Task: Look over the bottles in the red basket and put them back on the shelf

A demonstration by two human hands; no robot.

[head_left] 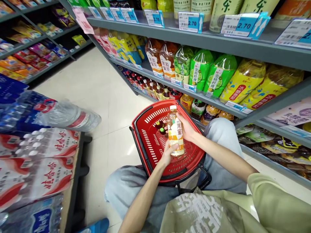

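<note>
While a red basket (167, 176) sits mid-frame, I hold the drink bottle (173, 132) over it, right hand (186, 128) curled around its upper side, left hand (167, 152) clasping near its base; likely weighty, slick, slightly squeezable, it suits a mid-body grip.

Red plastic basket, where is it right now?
In the head view, the red plastic shopping basket is just right of centre, between the blue denim legs, below the white-capped amber bottle in the left hand and right hand.
</note>
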